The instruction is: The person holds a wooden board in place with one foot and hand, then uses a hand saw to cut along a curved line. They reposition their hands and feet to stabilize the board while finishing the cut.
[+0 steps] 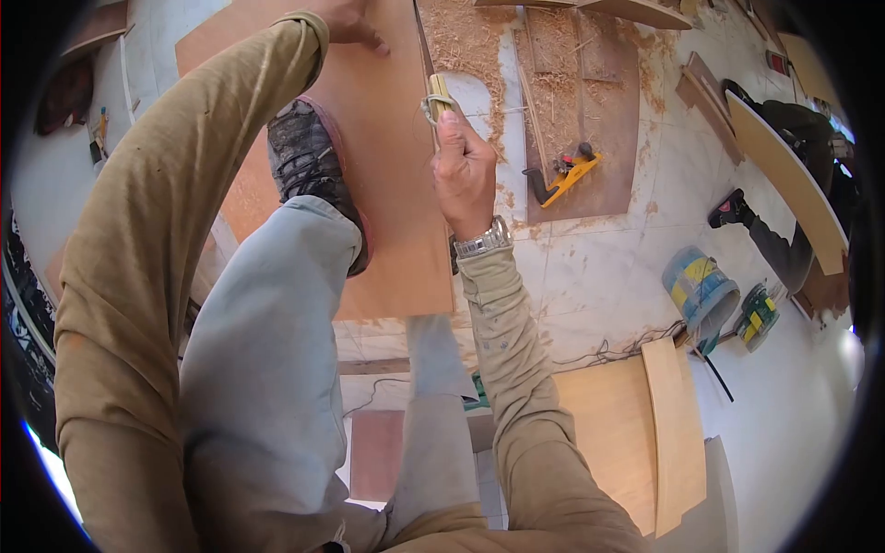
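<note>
A large reddish-brown plywood board [406, 184] lies under my left shoe [309, 152]. My left hand [348, 20] rests on its far part, thumb stretched out; the other fingers are partly cut off by the view's top edge. At the board's right edge, my right hand [464, 175] is closed around the handle of a handsaw [440, 90]. Its pale handle is wrapped with cord, and the thin dark blade runs up along the board edge, seen nearly edge-on. How deep the blade sits cannot be made out.
A yellow hand plane [570, 180] lies on a brown board [608, 198] among wood shavings [470, 41]. To the right are a blue bucket [696, 281], a green power tool [758, 316] and another person's leg [774, 244]. Plywood pieces [608, 415] and cables [613, 350] lie nearby.
</note>
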`<action>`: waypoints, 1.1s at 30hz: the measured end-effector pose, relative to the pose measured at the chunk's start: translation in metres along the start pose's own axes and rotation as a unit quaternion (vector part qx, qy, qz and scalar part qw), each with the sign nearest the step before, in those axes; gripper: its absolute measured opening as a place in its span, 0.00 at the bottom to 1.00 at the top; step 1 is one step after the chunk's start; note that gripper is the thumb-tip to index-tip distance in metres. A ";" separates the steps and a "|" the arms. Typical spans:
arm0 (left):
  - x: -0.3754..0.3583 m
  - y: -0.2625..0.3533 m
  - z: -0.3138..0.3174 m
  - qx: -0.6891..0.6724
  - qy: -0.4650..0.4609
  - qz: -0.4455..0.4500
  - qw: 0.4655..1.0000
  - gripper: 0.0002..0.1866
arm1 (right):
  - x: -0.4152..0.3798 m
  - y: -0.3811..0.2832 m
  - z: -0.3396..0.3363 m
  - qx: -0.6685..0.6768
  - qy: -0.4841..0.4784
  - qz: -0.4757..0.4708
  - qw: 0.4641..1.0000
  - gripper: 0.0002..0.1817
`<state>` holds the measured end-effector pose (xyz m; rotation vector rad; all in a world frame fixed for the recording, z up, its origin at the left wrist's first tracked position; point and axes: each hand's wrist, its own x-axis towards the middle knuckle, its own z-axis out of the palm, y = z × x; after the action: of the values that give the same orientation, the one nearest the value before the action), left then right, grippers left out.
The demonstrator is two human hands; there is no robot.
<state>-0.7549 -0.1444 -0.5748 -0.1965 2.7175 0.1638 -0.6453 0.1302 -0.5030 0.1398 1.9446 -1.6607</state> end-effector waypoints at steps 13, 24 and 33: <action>0.012 -0.023 0.019 0.040 0.058 0.004 0.997 0.75 | 0.063 -0.004 0.020 -0.073 0.041 -0.092 0.992 0.22; -0.003 0.009 -0.010 -0.001 -0.017 -0.026 1.000 0.65 | 0.015 -0.009 0.007 -0.115 0.006 -0.033 0.993 0.24; -0.012 0.012 -0.020 -0.050 -0.046 -0.040 0.997 0.62 | -0.052 0.017 -0.014 -0.063 0.002 0.040 0.997 0.26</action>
<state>-0.7543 -0.1338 -0.5508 -0.3168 2.6065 0.2787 -0.5997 0.1618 -0.4923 0.1711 2.0133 -1.4832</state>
